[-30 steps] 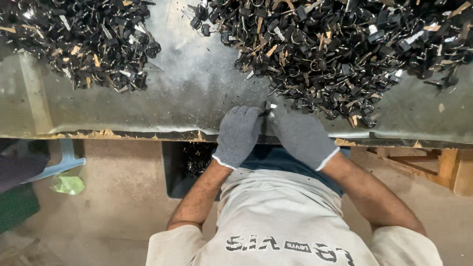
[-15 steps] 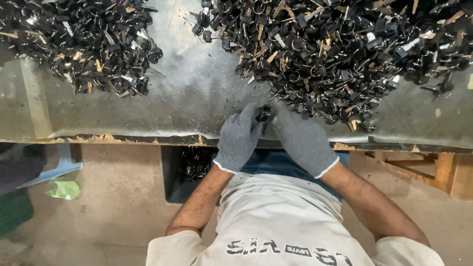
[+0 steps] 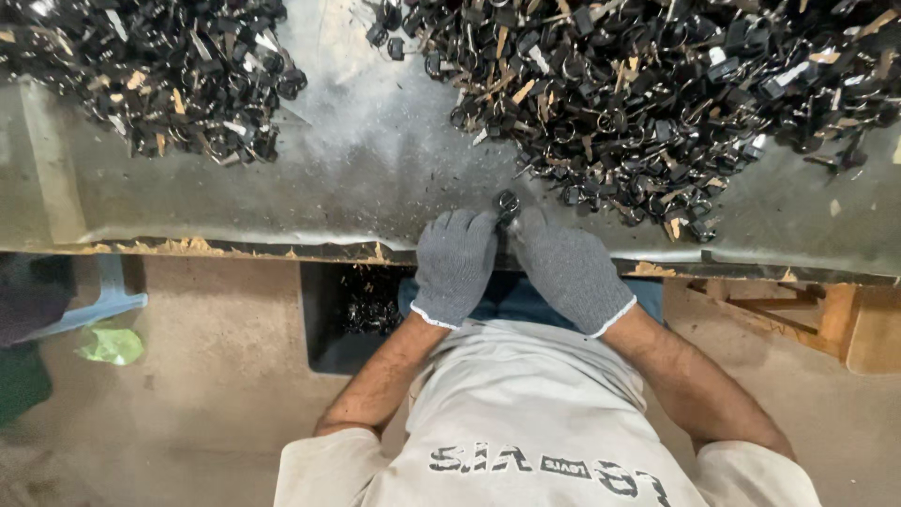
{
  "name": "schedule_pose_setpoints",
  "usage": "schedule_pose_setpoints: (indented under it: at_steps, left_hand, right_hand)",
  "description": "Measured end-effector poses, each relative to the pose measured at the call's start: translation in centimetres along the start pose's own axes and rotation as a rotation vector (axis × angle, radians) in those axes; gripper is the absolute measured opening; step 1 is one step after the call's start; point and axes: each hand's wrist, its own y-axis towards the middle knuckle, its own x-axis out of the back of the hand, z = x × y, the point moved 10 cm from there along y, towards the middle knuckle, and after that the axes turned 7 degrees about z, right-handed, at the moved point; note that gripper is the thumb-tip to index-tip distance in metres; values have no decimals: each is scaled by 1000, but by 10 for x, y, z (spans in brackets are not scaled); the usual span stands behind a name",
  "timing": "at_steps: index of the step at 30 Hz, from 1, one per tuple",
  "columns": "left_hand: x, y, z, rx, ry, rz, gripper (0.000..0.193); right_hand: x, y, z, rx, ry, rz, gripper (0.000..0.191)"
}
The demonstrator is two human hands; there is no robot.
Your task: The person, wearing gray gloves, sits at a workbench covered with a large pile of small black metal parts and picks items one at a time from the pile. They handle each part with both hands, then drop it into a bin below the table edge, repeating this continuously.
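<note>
Both my hands wear grey knit gloves and meet at the near edge of a grey metal table (image 3: 375,178). My left hand (image 3: 455,263) and my right hand (image 3: 568,268) pinch one small black ring-shaped part (image 3: 508,205) between their fingertips. Just beyond the fingers lies a big pile of small black parts (image 3: 648,94) mixed with tan bits. A second pile of black parts (image 3: 160,75) lies at the far left of the table.
Under the table edge, between my arms, a dark bin (image 3: 352,314) holds several black parts. A blue object (image 3: 103,300) and a crumpled green bag (image 3: 111,343) lie on the floor at left. Wooden framing (image 3: 826,324) shows at right.
A small light piece held at the fingertips gave way to a black ring part. Both hands stayed at the table edge, with the fingers closing on it.
</note>
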Motion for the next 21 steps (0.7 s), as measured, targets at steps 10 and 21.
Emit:
schedule_pose_setpoints:
  at_steps: [10,21]
  left_hand:
    - [-15,-3,5,-22,-117,79,15]
    - [-9,2,8,-10,-115,94,13]
  right_hand:
    - [-1,-8,12,-33,-381,-144,22]
    - [30,-13,30,163,-254,-290,30]
